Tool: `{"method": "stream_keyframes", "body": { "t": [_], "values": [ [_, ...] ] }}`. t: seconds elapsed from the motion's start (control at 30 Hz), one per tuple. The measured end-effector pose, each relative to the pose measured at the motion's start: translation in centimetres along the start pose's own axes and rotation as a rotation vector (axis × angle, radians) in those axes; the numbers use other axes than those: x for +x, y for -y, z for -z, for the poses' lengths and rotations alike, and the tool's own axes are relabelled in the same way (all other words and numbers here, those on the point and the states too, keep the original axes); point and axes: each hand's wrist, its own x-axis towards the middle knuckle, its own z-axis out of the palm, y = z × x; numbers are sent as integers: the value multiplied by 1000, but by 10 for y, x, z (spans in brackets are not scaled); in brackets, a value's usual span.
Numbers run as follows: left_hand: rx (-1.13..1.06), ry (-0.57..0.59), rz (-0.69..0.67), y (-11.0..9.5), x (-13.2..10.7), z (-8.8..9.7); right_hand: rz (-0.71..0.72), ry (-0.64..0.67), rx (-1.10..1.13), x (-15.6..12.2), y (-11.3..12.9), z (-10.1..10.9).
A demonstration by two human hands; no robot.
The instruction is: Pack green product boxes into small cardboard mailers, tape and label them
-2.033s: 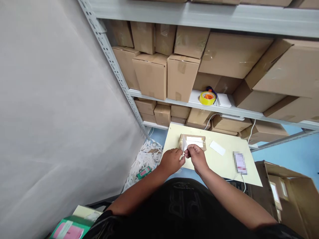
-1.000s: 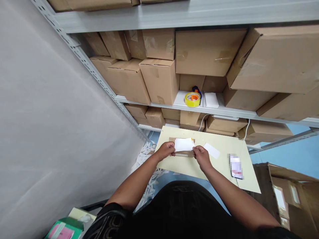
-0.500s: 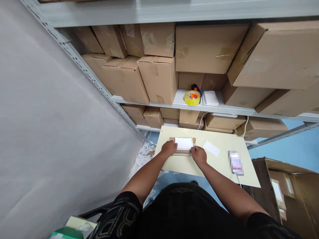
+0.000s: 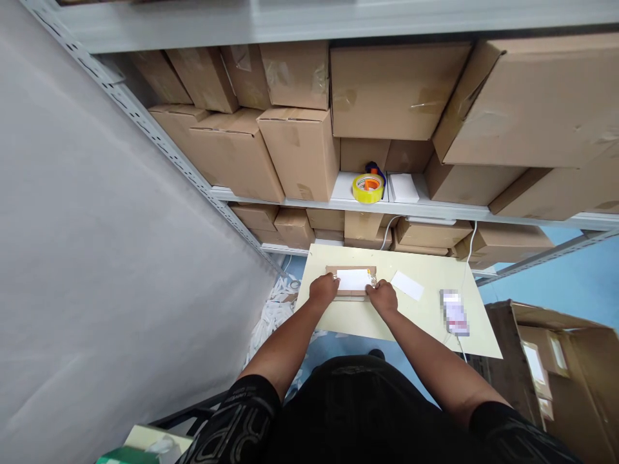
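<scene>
A small flat cardboard box point(image 4: 351, 294) lies on the pale yellow table point(image 4: 353, 317). Over its top sits a white label point(image 4: 354, 280) with a small orange-yellow mark at its upper right corner. My left hand point(image 4: 323, 290) is closed at the label's left end, thumb and fingers pinching the edge. At the opposite end my right hand point(image 4: 383, 296) is closed on the lower right corner in the same way. Some shiny clear tape shows beside the right fingers. Whether the label's underside is stuck to the box is hidden.
A white slip of paper point(image 4: 407, 285) and a blurred phone-like thing point(image 4: 454, 313) with a cable lie to the right. A yellow tape roll point(image 4: 367, 188) sits on the shelf point(image 4: 309, 205) among cardboard boxes. An open carton point(image 4: 512, 361) stands at right; paper strips point(image 4: 271, 322) litter the floor.
The label has shifted down and left over the box, so more cardboard shows above it. Both hands still grip its ends. The whole view has shifted slightly.
</scene>
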Motion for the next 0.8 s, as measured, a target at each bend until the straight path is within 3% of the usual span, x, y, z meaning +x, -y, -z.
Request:
{"method": "stream_keyframes", "body": {
  "t": [0.17,0.27,0.4,0.53,0.8],
  "values": [
    [-42,-88,39,3,-11,1,-46,45,132,11,-16,6],
    [-199,-158,133,6,-21,-1,-33,128,213,15,-22,11],
    [-334,-27,195,4,-31,-6,20,251,318,15,-28,18],
    [-355,-1,230,-6,-45,-8,61,302,389,18,-31,27],
    [-448,-144,151,-20,-78,19,122,243,517,13,-12,56]
  ]
}}
